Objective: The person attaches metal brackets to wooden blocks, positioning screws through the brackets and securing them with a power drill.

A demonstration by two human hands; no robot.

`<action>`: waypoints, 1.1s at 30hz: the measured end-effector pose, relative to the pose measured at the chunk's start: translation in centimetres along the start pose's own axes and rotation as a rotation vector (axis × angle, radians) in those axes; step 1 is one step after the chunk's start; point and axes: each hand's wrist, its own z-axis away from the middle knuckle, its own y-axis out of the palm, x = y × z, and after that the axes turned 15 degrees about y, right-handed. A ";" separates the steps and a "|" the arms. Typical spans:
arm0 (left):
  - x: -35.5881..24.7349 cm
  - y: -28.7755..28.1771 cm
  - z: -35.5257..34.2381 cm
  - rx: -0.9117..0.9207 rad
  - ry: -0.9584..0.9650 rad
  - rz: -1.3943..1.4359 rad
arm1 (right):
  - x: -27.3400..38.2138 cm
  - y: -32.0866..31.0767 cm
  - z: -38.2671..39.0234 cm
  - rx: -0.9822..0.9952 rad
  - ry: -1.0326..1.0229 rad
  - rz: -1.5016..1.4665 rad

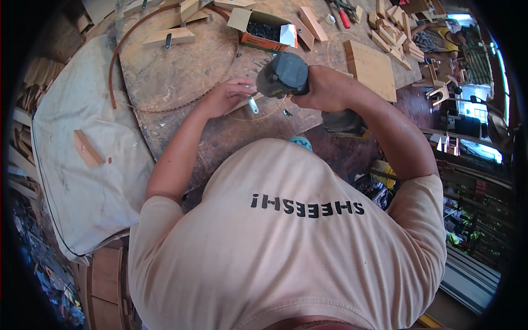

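Observation:
My right hand is wrapped round the handle of a dark cordless drill. The drill's base shows below my wrist, and its body hides its tip. Left of the drill, my left hand is closed on a small wood piece, which its fingers partly cover. Beside those fingertips a narrow pale metal strip with a hole near its end sticks out toward me. Whether the drill touches the strip or the wood I cannot tell. A small dark metal bit lies on the worktable nearby.
An open carton of dark screws stands beyond the drill. Cut wood blocks and a curved brown strip lie at the back left. A square board and red-handled tool lie right. Left, a pale cloth bears a wood block.

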 end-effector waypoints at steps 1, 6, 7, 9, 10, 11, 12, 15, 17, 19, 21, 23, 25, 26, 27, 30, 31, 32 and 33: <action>0.0 0.0 0.0 0.000 -0.001 -0.015 | 0.1 -0.1 0.1 0.011 -0.001 -0.018; -0.5 0.0 0.0 -0.005 -0.006 0.013 | 0.3 -0.3 0.4 0.012 -0.001 -0.024; -0.7 0.1 0.0 -0.004 0.003 0.014 | 0.4 -0.4 0.5 0.017 -0.002 -0.034; -1.0 0.1 -0.2 -0.008 -0.010 0.028 | 0.1 -0.2 0.3 0.012 0.001 -0.034; -1.0 0.1 -0.2 -0.017 -0.023 0.044 | 0.0 -0.1 0.3 0.010 0.002 -0.029; -0.9 0.0 -0.2 -0.016 -0.022 0.044 | 0.1 -0.1 0.3 0.010 0.003 -0.030; -0.6 -0.1 -0.1 -0.002 -0.020 0.029 | 0.2 -0.2 0.3 0.008 -0.004 -0.029; 0.0 -0.2 0.1 0.017 -0.016 0.001 | 0.7 -0.5 0.6 0.018 0.005 -0.020; 0.1 -0.2 0.0 0.023 -0.011 -0.011 | 0.9 -0.6 0.7 0.028 0.023 -0.011; 0.2 -0.1 0.1 0.011 -0.013 0.006 | 0.9 -0.6 0.7 0.016 0.026 0.003; 0.4 0.0 0.0 0.012 -0.003 0.003 | 0.8 -0.5 0.7 0.014 0.022 -0.009; 0.7 -0.1 0.0 0.010 0.003 -0.002 | 0.6 -0.4 0.4 0.016 0.013 -0.020; 0.9 -0.1 0.0 0.015 0.005 -0.005 | 0.5 -0.5 0.3 0.019 0.016 -0.018; 1.0 0.0 -0.1 0.015 0.006 -0.005 | 0.3 -0.5 0.2 0.018 0.017 -0.018; 1.1 0.1 -0.4 0.012 0.025 0.004 | -0.1 -0.4 0.1 0.004 0.021 -0.005; 1.1 0.1 -0.5 0.038 0.094 -0.044 | -0.6 0.4 0.0 -0.027 -0.013 -0.005; 1.1 0.0 -1.0 0.063 0.158 -0.097 | -0.7 0.3 0.0 -0.049 -0.043 -0.007; 1.0 0.1 -0.7 -0.007 0.202 -0.114 | -0.4 0.0 -0.1 0.025 -0.028 0.015; 0.5 0.4 0.3 -0.075 0.257 -0.123 | 0.0 -0.1 -0.5 0.091 0.000 0.037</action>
